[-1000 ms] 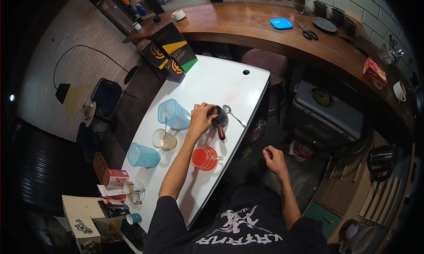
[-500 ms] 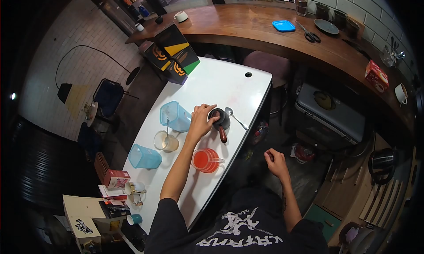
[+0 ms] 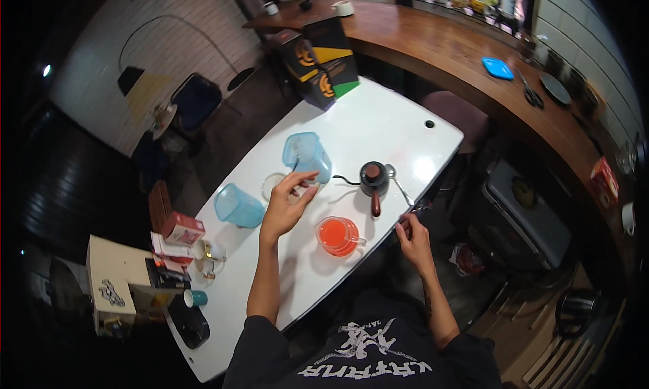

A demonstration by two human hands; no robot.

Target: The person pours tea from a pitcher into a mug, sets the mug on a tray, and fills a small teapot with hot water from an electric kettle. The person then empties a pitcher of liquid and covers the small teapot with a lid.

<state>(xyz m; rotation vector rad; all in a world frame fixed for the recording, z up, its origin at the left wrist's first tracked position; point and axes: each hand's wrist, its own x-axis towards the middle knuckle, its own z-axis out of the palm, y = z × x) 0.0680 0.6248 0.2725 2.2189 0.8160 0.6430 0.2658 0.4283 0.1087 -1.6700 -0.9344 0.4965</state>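
Observation:
My left hand hovers over the white table, thumb and fingers apart with nothing seen in them. It partly covers a glass, which held a pale liquid and a spoon in the earlier view. Behind the fingers stands a translucent blue plastic pitcher. A black gooseneck kettle with a brown handle is upright, its lid on. Beside it lies a metal spoon. A glass jug of red liquid stands nearer me. Off the table's right edge, my right hand is loosely curled, its thumb apart, holding nothing visible.
Another blue pitcher stands left. Black boxes occupy the far corner. A red-and-white box and a teal cup are at the left end. A wooden counter runs behind, with a grey cooler below.
My left hand has left the kettle's lid and moved left to the glass. My right hand has come closer to the table edge. The camera view has turned.

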